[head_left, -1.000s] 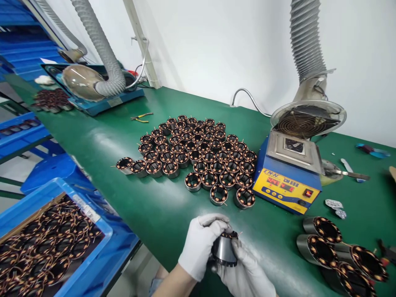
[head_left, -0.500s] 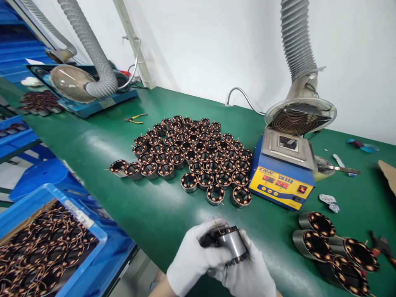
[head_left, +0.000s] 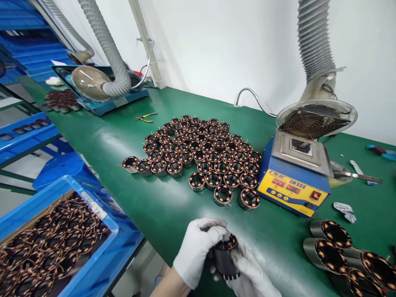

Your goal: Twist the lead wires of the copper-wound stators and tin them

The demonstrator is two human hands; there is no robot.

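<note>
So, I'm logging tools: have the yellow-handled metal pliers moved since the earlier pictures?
No. Against the fixed pale upright post, the pliers lie in the same place on the green tabletop; only the view shifted.

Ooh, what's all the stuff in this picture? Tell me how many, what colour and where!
Held ring: one, black with copper, between the hands
Standing rings: dozens, silver, black and copper, mid-bench
Near rings: at least four, silver and copper, lower right
Bin: one, blue, lower left, holding more wired rings
Box with red digits: one, blue and yellow, right of the standing rings
Fan: one, dark, above the box
Ribbed hoses: three, grey, one upper right, two upper left
Pliers: one, yellow-handled, behind the standing rings
Foil scraps: about two, silver, right of the box
Bench: one, green, across the middle
Wall: one, white, behind
Left hand: one, white-gloved, at the held ring's top
Right hand: one, white-gloved, around the held ring's side
</note>
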